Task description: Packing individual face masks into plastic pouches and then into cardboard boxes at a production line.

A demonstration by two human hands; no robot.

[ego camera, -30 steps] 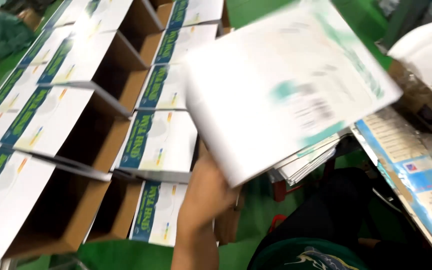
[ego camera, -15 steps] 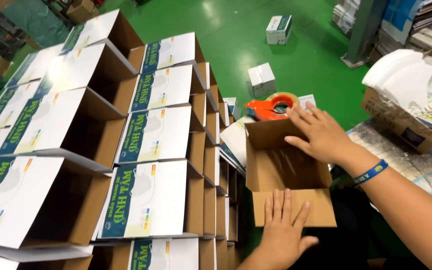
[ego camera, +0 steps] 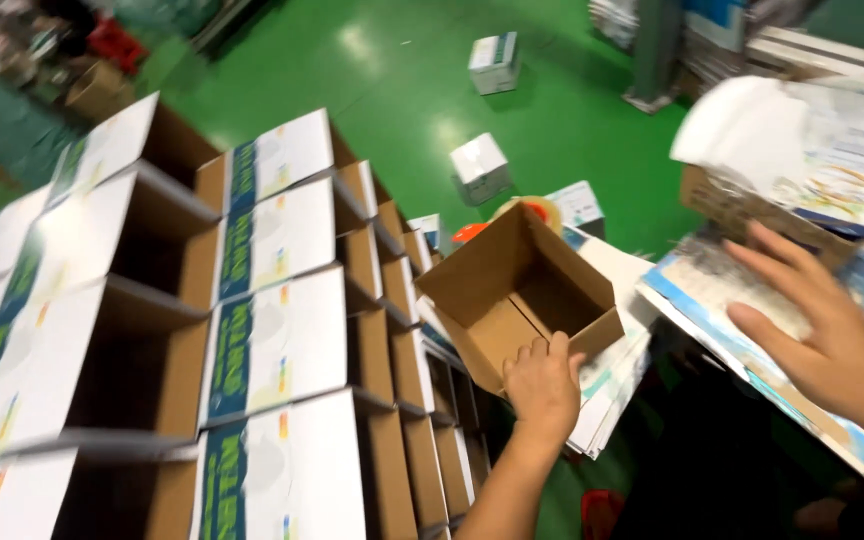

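Note:
My left hand [ego camera: 544, 385] grips the near rim of an open brown cardboard box [ego camera: 512, 290], which is tilted with its opening facing me and is empty inside. My right hand [ego camera: 820, 330] is open with fingers spread, hovering over a stack of blue-and-white printed sheets [ego camera: 722, 300] at the right. An orange tape dispenser [ego camera: 527, 212] shows just behind the box.
Rows of open white boxes with green-blue panels [ego camera: 272, 330] are stacked at the left. A pile of flat white sheets [ego camera: 612, 390] lies under the held box. Small closed white boxes [ego camera: 480, 166] sit on the green floor [ego camera: 402, 90]. A cardboard bin of white bags [ego camera: 752, 190] stands at the right.
The brown box has been lifted and tilted up in my left hand. My right hand left the box and moved right over the printed sheets.

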